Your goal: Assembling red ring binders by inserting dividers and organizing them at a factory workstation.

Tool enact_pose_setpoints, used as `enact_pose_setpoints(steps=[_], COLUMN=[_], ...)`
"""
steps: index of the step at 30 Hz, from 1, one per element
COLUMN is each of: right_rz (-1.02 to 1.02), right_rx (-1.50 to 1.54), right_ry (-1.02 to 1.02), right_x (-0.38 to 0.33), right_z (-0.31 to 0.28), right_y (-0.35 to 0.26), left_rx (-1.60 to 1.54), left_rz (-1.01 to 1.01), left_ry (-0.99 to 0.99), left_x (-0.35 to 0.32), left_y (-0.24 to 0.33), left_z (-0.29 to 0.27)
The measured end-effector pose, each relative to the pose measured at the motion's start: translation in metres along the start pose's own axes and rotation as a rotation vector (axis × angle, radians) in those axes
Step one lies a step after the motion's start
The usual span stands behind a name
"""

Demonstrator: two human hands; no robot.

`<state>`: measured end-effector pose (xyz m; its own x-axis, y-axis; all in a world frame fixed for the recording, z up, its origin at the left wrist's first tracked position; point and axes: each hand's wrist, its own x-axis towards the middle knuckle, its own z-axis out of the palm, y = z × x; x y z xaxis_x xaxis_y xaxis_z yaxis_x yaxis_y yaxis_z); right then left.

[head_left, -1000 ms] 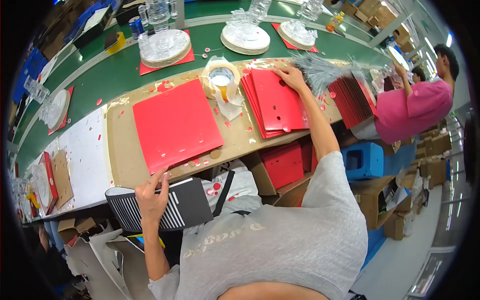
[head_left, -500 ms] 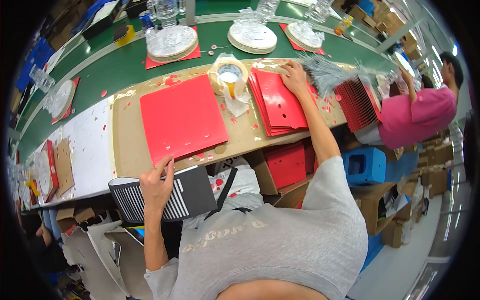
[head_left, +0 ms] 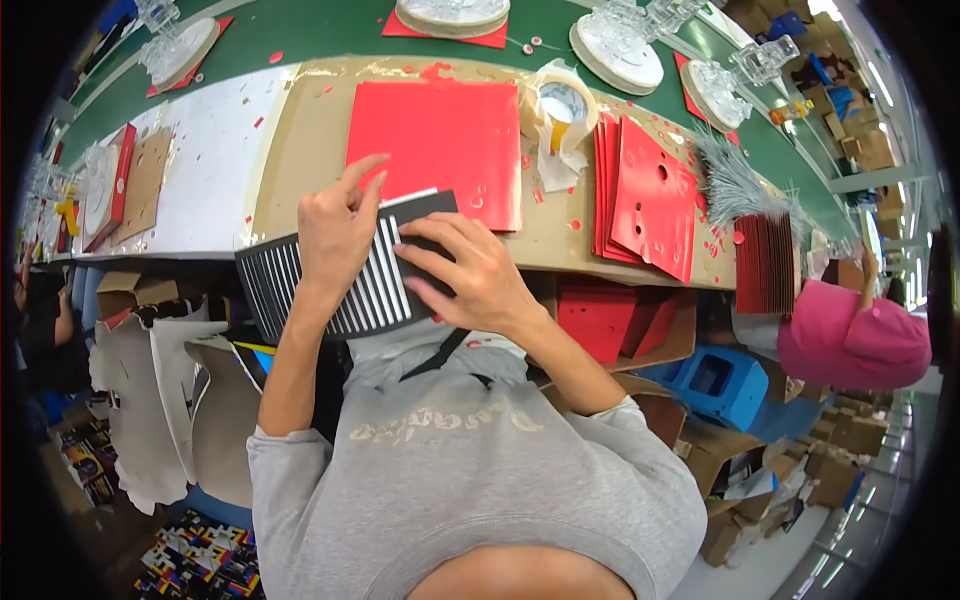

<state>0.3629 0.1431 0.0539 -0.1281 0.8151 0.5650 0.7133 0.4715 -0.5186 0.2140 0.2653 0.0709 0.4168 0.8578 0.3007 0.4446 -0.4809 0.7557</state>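
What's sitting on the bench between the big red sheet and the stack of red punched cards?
In the head view, a tape roll with crumpled paper around it lies between the red sheet and the red card stack.

Long green workbench (head_left: 330, 30) curving across top, brown cardboard mat (head_left: 300, 150) along its near edge. Cardboard boxes (head_left: 790, 480) stacked on pale floor (head_left: 790, 560) at right. Blue plastic crate (head_left: 715, 380) under bench. Bright even light.

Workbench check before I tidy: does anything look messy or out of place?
Small red paper scraps lie scattered over the cardboard mat and green belt. The red card stack is fanned unevenly.
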Motion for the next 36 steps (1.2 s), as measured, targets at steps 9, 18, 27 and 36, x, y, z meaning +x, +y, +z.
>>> enact_pose_setpoints(steps=[9, 18, 27, 36], right_rz=[0.267, 0.325, 0.185, 0.444], right_rx=[0.275, 0.342, 0.135, 0.52], right_ry=[0.13, 0.081, 0.209, 0.138], right_x=[-0.013, -0.022, -0.023, 0.01], right_z=[0.01, 0.012, 0.027, -0.012], right_y=[-0.005, -0.006, -0.011, 0.012], left_rx=[-0.137, -0.261, -0.251, 0.146], left_rz=[-0.001, -0.03, -0.08, 0.074], left_ry=[0.047, -0.083, -0.087, -0.174], left_x=[-0.008, -0.018, -0.014, -0.026], left_y=[0.004, 0.009, 0.003, -0.022], left_z=[0.008, 0.006, 0.0, 0.0])
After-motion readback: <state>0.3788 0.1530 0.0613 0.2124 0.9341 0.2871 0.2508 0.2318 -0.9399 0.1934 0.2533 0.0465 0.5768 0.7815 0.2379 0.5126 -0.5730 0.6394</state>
